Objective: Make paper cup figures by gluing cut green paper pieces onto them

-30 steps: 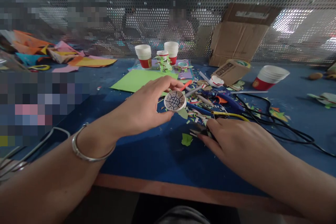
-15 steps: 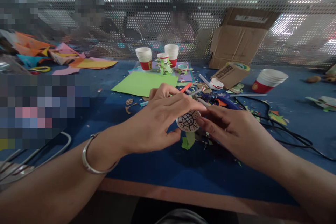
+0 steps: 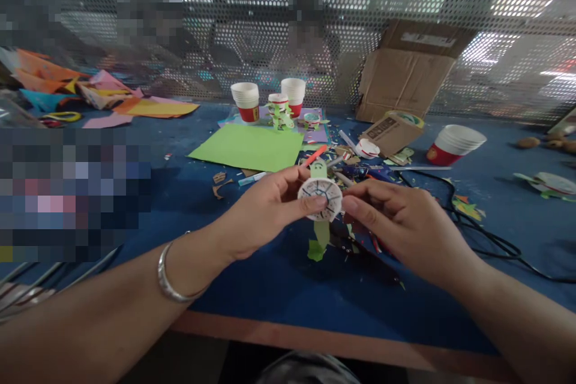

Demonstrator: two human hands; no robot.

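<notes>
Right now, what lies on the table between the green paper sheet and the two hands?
In the head view, a light blue marker and small brown cardboard scraps lie between the green paper sheet and the left hand.

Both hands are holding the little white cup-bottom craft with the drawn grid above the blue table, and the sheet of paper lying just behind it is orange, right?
Not quite. The head view shows the sheet of paper behind the cup-bottom craft is light green, not orange. The rest stands: left hand and right hand hold it above the blue table.
</notes>
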